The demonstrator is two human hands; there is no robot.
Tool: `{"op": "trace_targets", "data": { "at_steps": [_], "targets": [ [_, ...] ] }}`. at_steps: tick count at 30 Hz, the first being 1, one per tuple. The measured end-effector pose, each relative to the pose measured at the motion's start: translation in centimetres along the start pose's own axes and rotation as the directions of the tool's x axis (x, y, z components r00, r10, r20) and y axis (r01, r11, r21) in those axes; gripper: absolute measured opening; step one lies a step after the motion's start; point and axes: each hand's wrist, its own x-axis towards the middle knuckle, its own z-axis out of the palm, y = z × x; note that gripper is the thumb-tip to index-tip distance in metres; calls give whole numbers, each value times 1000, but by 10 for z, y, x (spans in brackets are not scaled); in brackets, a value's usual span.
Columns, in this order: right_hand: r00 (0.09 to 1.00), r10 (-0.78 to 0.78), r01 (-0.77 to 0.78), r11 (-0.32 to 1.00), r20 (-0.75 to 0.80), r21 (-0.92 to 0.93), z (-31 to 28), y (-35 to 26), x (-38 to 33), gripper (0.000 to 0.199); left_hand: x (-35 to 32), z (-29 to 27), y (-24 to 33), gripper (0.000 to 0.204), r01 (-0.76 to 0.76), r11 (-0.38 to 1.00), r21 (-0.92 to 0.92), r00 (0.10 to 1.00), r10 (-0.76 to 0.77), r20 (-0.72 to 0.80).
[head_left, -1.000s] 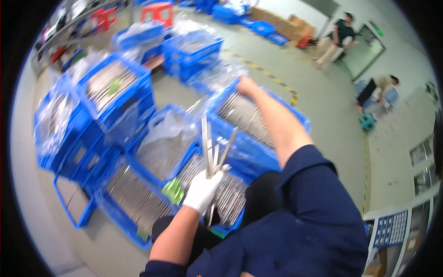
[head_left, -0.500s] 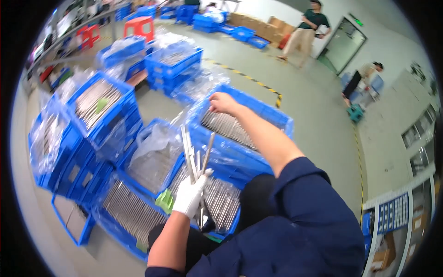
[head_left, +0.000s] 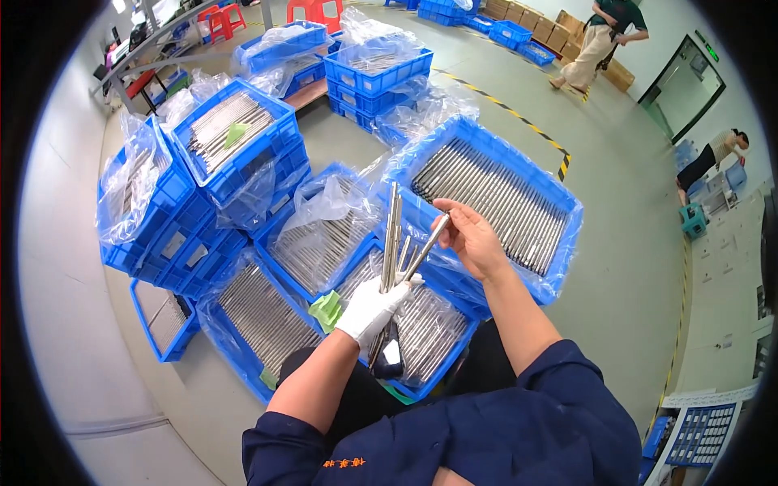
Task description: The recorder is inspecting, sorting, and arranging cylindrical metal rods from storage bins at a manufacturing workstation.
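My left hand [head_left: 374, 312], in a white glove, is closed around a bundle of several slim metal rods [head_left: 392, 243] that point upward. My bare right hand [head_left: 476, 239] pinches the upper end of a tilted rod [head_left: 426, 249], whose lower end meets the bundle at my left hand. Right behind this hand stands a blue bin [head_left: 571, 235], lined with clear plastic, holding a row of similar rods [head_left: 494, 198]. Below my hands a lower blue bin [head_left: 442, 371] contains more rods under plastic film. A dark object with a shiny face [head_left: 391, 355] sits under my left wrist.
Stacked blue bins [head_left: 190, 235] with rods and plastic film stand at the left. Another rod-filled bin [head_left: 235, 356] lies near my left knee, with a green scrap [head_left: 326, 310] beside it. Farther off are red stools [head_left: 312, 12], a standing person [head_left: 600, 40] and a bending person [head_left: 713, 158].
My right hand has come from above the far end of the right-hand bin back toward me, to the rod beside my left hand. The whole view has shifted.
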Motion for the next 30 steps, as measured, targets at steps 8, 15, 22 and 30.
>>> {"op": "trace_targets", "data": {
  "at_steps": [8, 15, 22, 30],
  "targets": [
    [993, -106, 85, 950, -55, -300, -10, 1, -7, 28, 16, 9, -4, 26, 66, 997, 37, 997, -68, 40],
    [861, -502, 245, 550, -81, -798, 13, 16, -10, 28, 17, 7, -5, 26, 14, 996, 88, 1000, -16, 19],
    [956, -268, 171, 838, -118, -518, 8, 13, -11, 32, 16, 6, -1, 24, 81, 981, 177, 996, -74, -44],
    [998, 34, -19, 963, 50, -268, -16, -21, -6, 29, 15, -3, 7, 27, 26, 994, 105, 999, -28, 22]
  ]
}}
